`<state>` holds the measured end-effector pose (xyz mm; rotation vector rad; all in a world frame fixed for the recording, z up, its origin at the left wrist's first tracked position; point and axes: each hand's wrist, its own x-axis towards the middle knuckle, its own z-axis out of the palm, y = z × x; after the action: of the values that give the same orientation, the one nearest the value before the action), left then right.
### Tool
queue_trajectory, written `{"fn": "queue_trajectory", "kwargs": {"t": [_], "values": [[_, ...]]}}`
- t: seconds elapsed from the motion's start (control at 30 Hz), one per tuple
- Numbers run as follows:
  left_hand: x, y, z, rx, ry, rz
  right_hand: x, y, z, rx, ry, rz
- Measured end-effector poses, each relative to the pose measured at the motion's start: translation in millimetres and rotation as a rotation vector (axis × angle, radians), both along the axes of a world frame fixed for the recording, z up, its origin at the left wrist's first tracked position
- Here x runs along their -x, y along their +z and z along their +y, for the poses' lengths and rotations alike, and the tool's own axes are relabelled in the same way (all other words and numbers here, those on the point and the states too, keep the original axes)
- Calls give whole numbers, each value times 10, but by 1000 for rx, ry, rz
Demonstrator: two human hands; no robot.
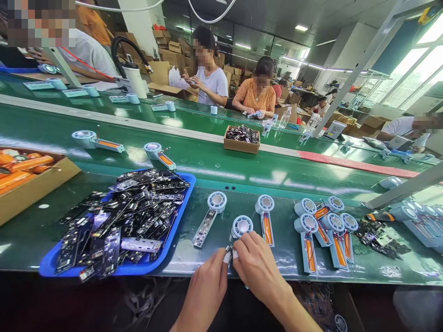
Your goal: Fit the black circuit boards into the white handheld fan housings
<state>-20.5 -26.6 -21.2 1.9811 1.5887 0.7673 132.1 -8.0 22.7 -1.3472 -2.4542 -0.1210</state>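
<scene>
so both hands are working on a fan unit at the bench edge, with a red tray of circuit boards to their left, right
Not quite: the tray of circuit boards is blue, not red, as the head view shows. The left hand and right hand do work on a fan unit.

On the bench: 1 blue tray [51,265] of circuit boards, 2 cardboard boxes, 2 fan units on the belt, 4 workers opposite, 2 hands.

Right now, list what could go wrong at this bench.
1. The blue tray juts over the table edge; a nudge may spill its heaped circuit boards.
2. Both hands, left hand and right hand, pinch a small fan part; its thin wires could snag.
</scene>
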Motion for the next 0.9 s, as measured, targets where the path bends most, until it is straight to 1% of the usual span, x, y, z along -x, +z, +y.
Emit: {"fn": "queue_trajectory", "kwargs": {"t": [0.1, 0.2, 0.33, 0.47, 0.57, 0.67, 0.77, 0.83, 0.9], "values": [[29, 34, 5, 3, -29, 90, -6, 42, 12, 59, 13, 27], [56, 90, 31, 20, -67, 127, -24, 80, 26, 118, 27, 63], [76, 146, 42, 77, -95, 175, -29, 81, 26, 159, 10, 85], [84, 158, 16, 110, -74, 260, -17, 68, 21, 145, -18, 88], [69, 149, -5, 103, -64, 262, 8, 42, 13, 118, -14, 93], [33, 137, -30, 129, -49, 256, 56, -47, -10, 55, -35, 96], [21, 126, -44, 168, -39, 290, 83, -146, -28, 4, -53, 106], [56, 122, -29, 161, -54, 286, 57, -163, -20, 37, -27, 141], [122, 121, 12, 133, -104, 230, -1, -124, 8, 113, 22, 203]]}}
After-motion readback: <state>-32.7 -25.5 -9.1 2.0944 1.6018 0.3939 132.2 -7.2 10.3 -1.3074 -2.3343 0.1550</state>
